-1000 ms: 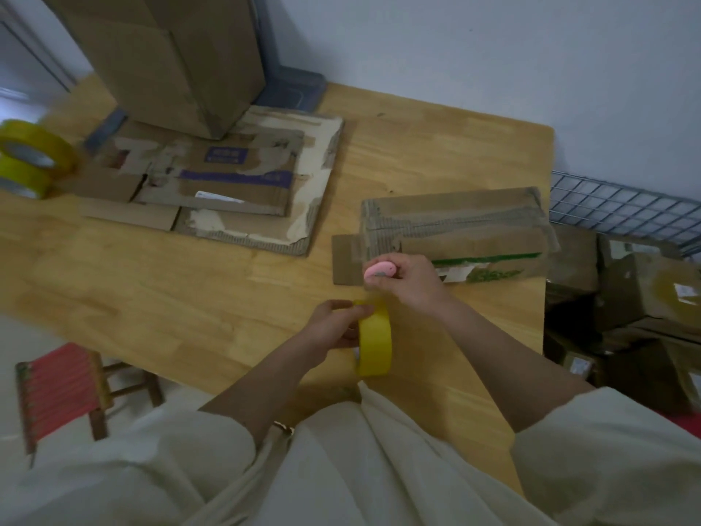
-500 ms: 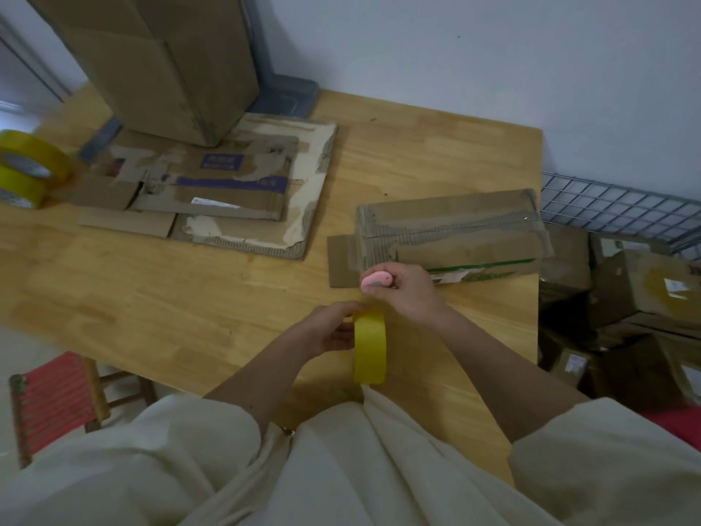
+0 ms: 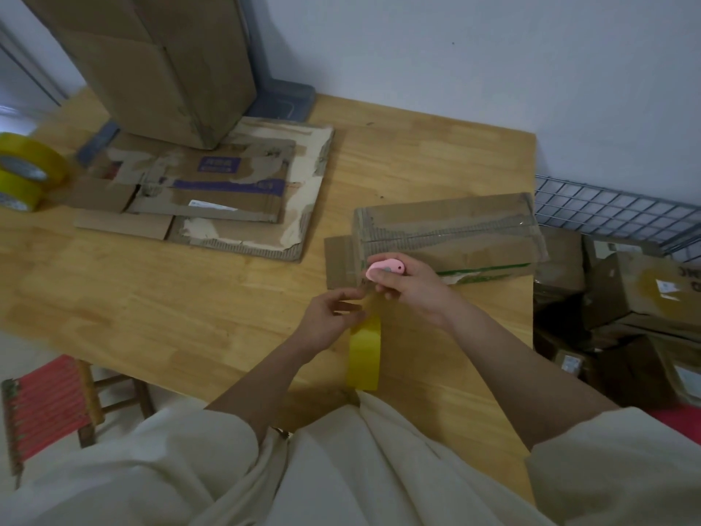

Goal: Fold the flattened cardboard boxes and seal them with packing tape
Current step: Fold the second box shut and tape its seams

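right hand gripped a small pink cutter just in front of the narrow folded box, which lay on the wooden table near its right edge; left hand pinched the loose end of the yellow tape roll, roll standing on edge at the table's near side. flattened cardboard boxes were stacked at the back left under a tall upright box, with two more tape rolls at the far left

Packing room: worktable, stacked cartons
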